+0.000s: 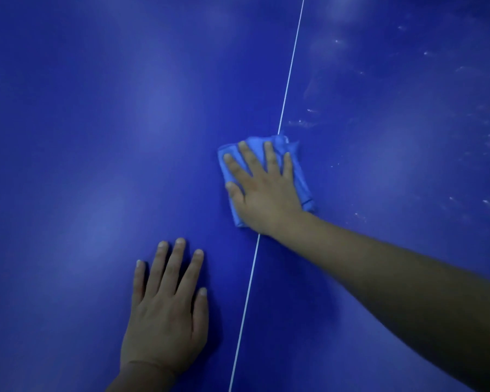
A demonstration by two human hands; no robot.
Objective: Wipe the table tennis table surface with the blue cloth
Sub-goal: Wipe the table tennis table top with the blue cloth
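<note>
Two flat hands on the table (pixel 96 137): my right hand (pixel 262 190), fingers spread, presses the folded blue cloth (pixel 301 182) over the white centre line (pixel 290 66) for even wiping pressure; my left hand (pixel 166 312) rests empty, apparently as a brace. Pale smears (pixel 301 123) remain rightward.

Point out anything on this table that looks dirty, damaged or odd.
Pale smears and white specks mark the table surface right of the white centre line, beyond the blue cloth under the right hand. The left side looks clean.
</note>
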